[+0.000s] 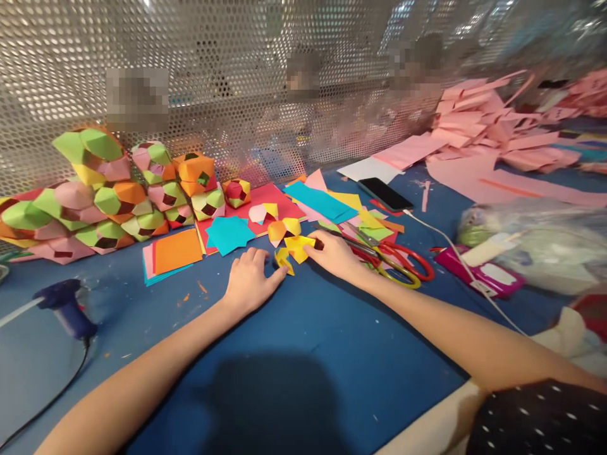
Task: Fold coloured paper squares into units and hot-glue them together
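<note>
My right hand (336, 254) pinches a yellow folded paper piece (300, 248) between thumb and fingers, low over the blue table. To its left, a second small yellow folded piece (284, 259) stands at the thumb tip of my left hand (249, 278). That hand rests on the table with thumb and fingers apart, its fingers slightly curled. Just behind are an orange-and-yellow folded piece (283, 230) and a pink-and-yellow one (262, 213). Blue star-shaped paper (230, 234) lies beyond my left hand. Scissors with red handles (412, 256) and yellow handles (401, 276) lie beside my right wrist.
Several folded paper balls (123, 202) are stacked at the left against a perforated metal screen (227, 82). An orange paper stack (177, 251) and a blue glue gun (69, 309) lie left. A phone (385, 193) with a white cable, pink paper strips (493, 126) and a plastic bag (545, 246) occupy the right.
</note>
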Tool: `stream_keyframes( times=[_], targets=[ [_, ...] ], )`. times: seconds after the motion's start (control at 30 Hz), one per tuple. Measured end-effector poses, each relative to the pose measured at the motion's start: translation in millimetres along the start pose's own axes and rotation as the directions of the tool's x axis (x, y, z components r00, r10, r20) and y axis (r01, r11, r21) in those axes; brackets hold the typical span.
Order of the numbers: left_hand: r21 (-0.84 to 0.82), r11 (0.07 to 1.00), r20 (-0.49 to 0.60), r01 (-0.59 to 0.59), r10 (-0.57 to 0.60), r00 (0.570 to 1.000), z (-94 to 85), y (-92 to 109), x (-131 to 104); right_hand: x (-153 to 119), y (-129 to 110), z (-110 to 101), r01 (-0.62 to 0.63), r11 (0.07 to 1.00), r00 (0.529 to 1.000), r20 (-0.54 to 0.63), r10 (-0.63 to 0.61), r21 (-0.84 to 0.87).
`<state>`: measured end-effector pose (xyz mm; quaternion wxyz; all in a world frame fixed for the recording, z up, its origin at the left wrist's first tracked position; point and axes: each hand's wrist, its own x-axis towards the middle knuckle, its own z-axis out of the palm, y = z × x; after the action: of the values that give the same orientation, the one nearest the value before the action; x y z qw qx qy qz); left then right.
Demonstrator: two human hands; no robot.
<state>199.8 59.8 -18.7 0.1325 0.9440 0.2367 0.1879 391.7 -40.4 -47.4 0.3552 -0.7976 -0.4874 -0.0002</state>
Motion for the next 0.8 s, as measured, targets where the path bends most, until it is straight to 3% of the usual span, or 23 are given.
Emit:
stream_keyframes(
  times=[0.2, 0.4, 0.5, 0.67, 0.8],
  targets=[
    [-0.080, 0.997, -0.032, -0.020, 0.017, 0.999, 19.4, -7, 21, -2, -6, -2, 0.050, 0.997, 0.999, -0.021, -0.049, 0.052],
    [-0.211, 0.976, -0.088, -0.047, 0.029, 0.996, 12.2, -21, 20, -9, -17, -12, 0.162, 0.986, 0.986, 0.040, -0.163, 0.031],
    [-0.322, 0.947, -0.063, -0.014, -0.006, 0.998, 8.0, -25, 19, 2, -11, -31, 0.203, 0.977, 0.978, -0.027, -0.205, -0.068],
    [-0.391, 0.919, 0.001, 0.039, -0.041, 0.999, 6.5, -27, 20, 58, 37, -79, -0.068, 0.955, 0.996, -0.082, 0.046, -0.288],
    [-0.421, 0.906, 0.009, 0.047, -0.048, 0.999, 6.4, -28, 19, 106, 96, -110, -0.291, 0.874, 0.955, -0.181, 0.237, -0.390]
  ],
)
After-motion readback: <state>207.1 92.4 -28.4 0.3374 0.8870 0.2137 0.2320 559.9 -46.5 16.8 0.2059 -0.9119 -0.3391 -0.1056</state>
